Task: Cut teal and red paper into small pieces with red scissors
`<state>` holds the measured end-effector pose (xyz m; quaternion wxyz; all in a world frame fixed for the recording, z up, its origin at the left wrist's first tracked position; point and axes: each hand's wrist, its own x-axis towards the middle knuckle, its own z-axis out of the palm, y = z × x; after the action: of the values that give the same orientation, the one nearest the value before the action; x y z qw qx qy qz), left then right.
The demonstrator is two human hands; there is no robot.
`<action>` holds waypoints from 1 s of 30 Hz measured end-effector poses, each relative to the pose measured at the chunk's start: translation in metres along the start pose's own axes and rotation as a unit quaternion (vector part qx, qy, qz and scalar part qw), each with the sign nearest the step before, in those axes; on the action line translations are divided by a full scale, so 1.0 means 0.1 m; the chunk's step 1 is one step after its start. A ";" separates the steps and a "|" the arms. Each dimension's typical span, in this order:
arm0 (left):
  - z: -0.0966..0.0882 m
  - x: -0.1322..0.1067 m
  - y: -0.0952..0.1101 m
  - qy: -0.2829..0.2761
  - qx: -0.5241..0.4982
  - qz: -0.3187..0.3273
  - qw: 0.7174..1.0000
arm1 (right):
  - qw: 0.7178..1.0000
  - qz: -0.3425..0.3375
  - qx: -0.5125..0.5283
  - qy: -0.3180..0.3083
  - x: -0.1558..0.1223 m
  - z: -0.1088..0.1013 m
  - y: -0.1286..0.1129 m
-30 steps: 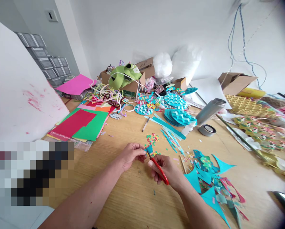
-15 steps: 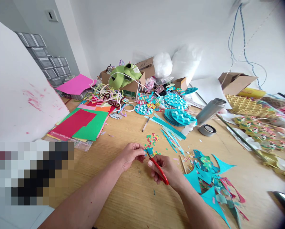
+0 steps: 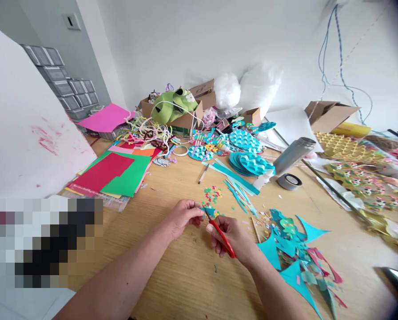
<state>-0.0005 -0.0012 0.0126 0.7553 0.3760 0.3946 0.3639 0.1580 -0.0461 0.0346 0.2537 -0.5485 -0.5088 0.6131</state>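
My right hand (image 3: 226,235) is closed round the red handles of a pair of scissors (image 3: 221,232), whose blades point up and left. Between the blades lies a small piece of blue paper (image 3: 211,212). My left hand (image 3: 185,217) pinches that piece at its left edge, the fingertips partly hiding it. Just beyond my hands, a scatter of tiny red, yellow and green paper cutouts (image 3: 212,194) rests on the wooden table (image 3: 172,275). Blue paper offcuts (image 3: 294,262) lie to the right of my right forearm.
Coloured paper sheets (image 3: 132,175) are stacked at the left. A pen (image 3: 203,174), blue paper strips (image 3: 234,175), scalloped blue discs (image 3: 255,163), a tape roll (image 3: 289,181) and a metal flask (image 3: 294,155) stand or lie farther back. A phone-like dark object (image 3: 394,278) is at the right edge.
The blue paper has shifted slightly and shows a narrower, more pointed shape at the blades. Both hands stay in nearly the same place.
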 end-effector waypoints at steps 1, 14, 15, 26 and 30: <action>0.00 0.00 0.00 0.002 0.000 0.001 1.000 | 1.000 0.002 0.000 0.000 0.00 0.00 0.00; 0.00 -0.01 0.02 0.000 0.000 -0.002 1.000 | 1.000 0.001 -0.004 -0.003 0.00 0.00 0.00; 0.00 -0.01 0.02 -0.001 0.000 -0.002 1.000 | 1.000 0.002 -0.005 -0.002 0.00 0.00 0.00; 0.00 -0.01 0.02 -0.001 0.005 0.010 1.000 | 1.000 0.003 -0.002 -0.003 0.00 0.01 0.00; -0.01 0.00 0.01 -0.005 0.015 0.007 1.000 | 1.000 -0.007 0.004 -0.007 0.00 0.01 0.01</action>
<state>-0.0018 -0.0004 0.0129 0.7490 0.3921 0.3937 0.3609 0.1573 -0.0464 0.0337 0.2566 -0.5398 -0.5119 0.6170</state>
